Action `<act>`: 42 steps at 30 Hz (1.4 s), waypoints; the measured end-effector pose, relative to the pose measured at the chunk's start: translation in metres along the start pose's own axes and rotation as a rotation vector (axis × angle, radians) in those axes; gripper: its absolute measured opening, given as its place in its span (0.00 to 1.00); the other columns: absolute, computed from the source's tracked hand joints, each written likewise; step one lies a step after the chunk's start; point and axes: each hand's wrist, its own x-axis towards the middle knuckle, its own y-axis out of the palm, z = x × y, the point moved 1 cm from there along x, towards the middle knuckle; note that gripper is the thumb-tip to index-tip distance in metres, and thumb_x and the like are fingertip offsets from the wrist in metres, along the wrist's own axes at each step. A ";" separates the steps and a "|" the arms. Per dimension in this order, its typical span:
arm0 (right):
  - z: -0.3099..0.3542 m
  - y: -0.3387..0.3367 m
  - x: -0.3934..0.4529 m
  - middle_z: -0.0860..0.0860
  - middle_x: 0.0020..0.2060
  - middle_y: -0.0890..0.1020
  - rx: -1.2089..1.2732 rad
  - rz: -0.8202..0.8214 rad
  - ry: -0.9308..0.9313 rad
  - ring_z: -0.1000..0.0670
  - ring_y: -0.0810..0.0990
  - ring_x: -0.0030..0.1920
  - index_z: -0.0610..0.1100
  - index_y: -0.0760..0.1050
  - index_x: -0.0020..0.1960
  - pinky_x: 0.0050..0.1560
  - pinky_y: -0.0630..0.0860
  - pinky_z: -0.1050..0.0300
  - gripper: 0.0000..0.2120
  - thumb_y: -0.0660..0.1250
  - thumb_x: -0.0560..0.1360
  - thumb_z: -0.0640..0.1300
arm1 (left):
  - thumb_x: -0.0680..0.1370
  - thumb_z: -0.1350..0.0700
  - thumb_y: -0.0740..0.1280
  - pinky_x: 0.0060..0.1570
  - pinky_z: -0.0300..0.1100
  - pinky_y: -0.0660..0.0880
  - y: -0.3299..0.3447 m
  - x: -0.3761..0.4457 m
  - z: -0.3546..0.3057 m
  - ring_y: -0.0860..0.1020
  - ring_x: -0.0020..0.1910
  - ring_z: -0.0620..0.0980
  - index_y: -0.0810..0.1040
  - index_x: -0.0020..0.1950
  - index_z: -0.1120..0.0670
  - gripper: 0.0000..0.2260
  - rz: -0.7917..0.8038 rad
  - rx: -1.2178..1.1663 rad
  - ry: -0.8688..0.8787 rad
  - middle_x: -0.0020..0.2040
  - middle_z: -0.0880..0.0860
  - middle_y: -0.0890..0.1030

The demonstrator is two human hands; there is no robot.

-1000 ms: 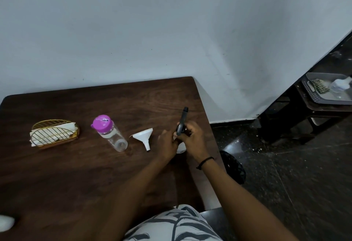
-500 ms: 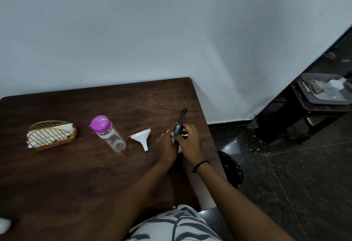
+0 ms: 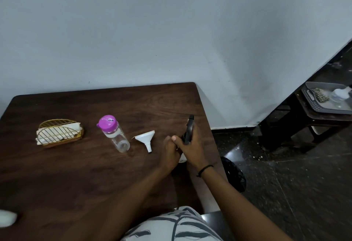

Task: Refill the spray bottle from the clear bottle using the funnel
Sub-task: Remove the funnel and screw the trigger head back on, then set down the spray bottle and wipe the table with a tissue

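The spray bottle (image 3: pixel 182 158) stands near the table's right edge, its white body almost hidden between my hands. My right hand (image 3: pixel 191 145) grips its black spray head (image 3: pixel 189 129), which sticks up above my fingers. My left hand (image 3: pixel 170 153) wraps the bottle's body from the left. A white funnel (image 3: pixel 145 138) lies on its side just left of my hands. Further left stands the clear bottle (image 3: pixel 115 134) with a purple cap, closed.
A gold wire holder with white napkins (image 3: pixel 59 133) sits at the left of the dark wooden table (image 3: pixel 76 174). A white object (image 3: pixel 6 218) pokes in at the bottom left. A black basket (image 3: pixel 233 174) is on the floor to the right; a grey tray (image 3: pixel 323 105) rests on a stool.
Both hands stay on the spray bottle with only a slight shift of grip on the head. The funnel and clear bottle have not moved.
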 end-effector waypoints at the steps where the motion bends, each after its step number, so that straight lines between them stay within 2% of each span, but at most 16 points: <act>1: 0.002 -0.001 -0.002 0.55 0.61 0.78 0.021 0.003 -0.003 0.59 0.77 0.61 0.50 0.69 0.69 0.63 0.77 0.54 0.34 0.77 0.68 0.58 | 0.75 0.55 0.57 0.38 0.54 0.77 0.000 -0.003 -0.003 0.80 0.37 0.54 0.79 0.39 0.62 0.15 0.006 -0.023 0.004 0.37 0.59 0.81; 4: 0.014 -0.007 -0.013 0.58 0.56 0.79 0.073 -0.023 -0.035 0.64 0.78 0.56 0.57 0.71 0.62 0.57 0.76 0.66 0.22 0.76 0.73 0.46 | 0.77 0.60 0.63 0.49 0.52 0.79 -0.001 -0.007 -0.013 0.81 0.47 0.55 0.81 0.50 0.64 0.10 0.051 -0.055 0.054 0.46 0.61 0.83; 7: 0.025 -0.014 -0.021 0.53 0.54 0.81 0.165 -0.086 -0.054 0.59 0.81 0.53 0.57 0.73 0.58 0.54 0.77 0.64 0.17 0.74 0.74 0.44 | 0.76 0.62 0.64 0.54 0.30 0.73 -0.002 -0.013 -0.027 0.80 0.49 0.42 0.82 0.53 0.62 0.09 0.006 -0.103 0.202 0.47 0.57 0.84; 9: 0.033 -0.021 -0.027 0.50 0.52 0.81 0.200 -0.130 -0.073 0.60 0.81 0.49 0.50 0.76 0.57 0.50 0.76 0.67 0.13 0.73 0.75 0.41 | 0.75 0.67 0.66 0.50 0.24 0.70 -0.002 -0.019 -0.037 0.77 0.45 0.34 0.82 0.48 0.62 0.06 -0.003 -0.133 0.258 0.43 0.54 0.84; 12: 0.036 -0.030 -0.036 0.45 0.48 0.83 0.196 -0.162 -0.082 0.56 0.82 0.45 0.40 0.77 0.56 0.47 0.77 0.66 0.09 0.72 0.76 0.38 | 0.74 0.70 0.66 0.42 0.23 0.70 -0.003 -0.025 -0.045 0.76 0.42 0.26 0.82 0.45 0.62 0.07 0.084 -0.209 0.251 0.40 0.40 0.78; 14: 0.033 -0.036 -0.044 0.45 0.44 0.83 0.187 -0.186 -0.076 0.55 0.83 0.43 0.37 0.77 0.55 0.46 0.78 0.63 0.08 0.71 0.76 0.36 | 0.73 0.70 0.67 0.43 0.21 0.69 -0.007 -0.027 -0.047 0.76 0.42 0.26 0.82 0.45 0.62 0.06 0.177 -0.202 0.328 0.41 0.39 0.77; 17: 0.023 -0.045 -0.056 0.44 0.45 0.84 0.162 -0.158 -0.062 0.49 0.84 0.47 0.40 0.78 0.54 0.49 0.81 0.53 0.09 0.71 0.75 0.40 | 0.71 0.68 0.69 0.38 0.25 0.68 -0.020 -0.032 -0.043 0.75 0.36 0.37 0.82 0.40 0.57 0.07 0.286 -0.110 0.423 0.37 0.46 0.81; 19: 0.018 -0.046 -0.064 0.43 0.47 0.84 0.150 -0.096 -0.032 0.46 0.84 0.50 0.41 0.79 0.55 0.52 0.80 0.53 0.09 0.71 0.75 0.40 | 0.70 0.68 0.69 0.37 0.28 0.70 -0.027 -0.040 -0.033 0.75 0.34 0.39 0.82 0.40 0.54 0.09 0.272 -0.102 0.402 0.36 0.43 0.80; 23: 0.008 -0.052 -0.074 0.43 0.38 0.81 0.108 0.042 0.127 0.48 0.81 0.37 0.37 0.78 0.53 0.40 0.79 0.53 0.06 0.70 0.76 0.34 | 0.71 0.62 0.64 0.40 0.36 0.78 -0.036 -0.053 -0.005 0.82 0.38 0.42 0.85 0.43 0.55 0.10 0.162 -0.169 0.133 0.39 0.46 0.85; 25: -0.002 -0.056 -0.079 0.42 0.33 0.77 0.023 0.141 0.203 0.49 0.77 0.31 0.34 0.76 0.51 0.34 0.77 0.54 0.06 0.70 0.75 0.33 | 0.71 0.65 0.64 0.40 0.34 0.77 -0.042 -0.053 0.017 0.83 0.38 0.42 0.84 0.43 0.55 0.10 0.088 -0.162 -0.017 0.38 0.47 0.85; 29: -0.022 -0.063 -0.096 0.45 0.29 0.75 -0.141 0.218 0.313 0.48 0.77 0.28 0.32 0.77 0.51 0.30 0.77 0.53 0.12 0.72 0.75 0.41 | 0.72 0.71 0.66 0.40 0.26 0.71 -0.059 -0.059 0.057 0.81 0.39 0.34 0.84 0.43 0.57 0.11 0.057 -0.046 -0.156 0.38 0.50 0.85; 32: -0.030 -0.068 -0.102 0.45 0.28 0.76 -0.183 0.171 0.425 0.50 0.76 0.26 0.33 0.79 0.46 0.28 0.76 0.56 0.14 0.74 0.74 0.45 | 0.73 0.68 0.68 0.41 0.31 0.72 -0.066 -0.064 0.072 0.81 0.38 0.39 0.84 0.43 0.54 0.10 0.033 0.024 -0.212 0.39 0.48 0.85; 35: -0.039 -0.069 -0.105 0.48 0.25 0.76 -0.316 0.208 0.443 0.51 0.75 0.23 0.42 0.82 0.50 0.27 0.74 0.57 0.12 0.74 0.72 0.50 | 0.73 0.67 0.69 0.42 0.32 0.72 -0.066 -0.065 0.073 0.81 0.39 0.44 0.85 0.44 0.55 0.08 0.028 0.060 -0.241 0.40 0.49 0.86; 37: -0.040 -0.066 -0.107 0.49 0.24 0.76 -0.442 0.283 0.408 0.51 0.75 0.23 0.51 0.82 0.51 0.27 0.73 0.55 0.10 0.74 0.71 0.51 | 0.73 0.66 0.69 0.44 0.38 0.75 -0.064 -0.066 0.071 0.81 0.39 0.46 0.85 0.44 0.55 0.08 0.027 0.072 -0.244 0.40 0.50 0.86; 38: -0.039 -0.065 -0.107 0.49 0.25 0.76 -0.448 0.295 0.415 0.51 0.76 0.24 0.51 0.82 0.50 0.27 0.75 0.53 0.08 0.74 0.71 0.50 | 0.72 0.67 0.68 0.45 0.40 0.76 -0.063 -0.066 0.072 0.82 0.40 0.47 0.85 0.44 0.56 0.08 0.025 0.071 -0.247 0.41 0.51 0.86; 42: -0.030 -0.065 -0.108 0.47 0.28 0.77 -0.319 0.316 0.465 0.49 0.79 0.28 0.33 0.79 0.45 0.32 0.81 0.47 0.14 0.76 0.72 0.44 | 0.72 0.66 0.67 0.47 0.48 0.79 -0.060 -0.066 0.070 0.83 0.41 0.49 0.84 0.44 0.54 0.09 0.018 0.061 -0.272 0.41 0.50 0.86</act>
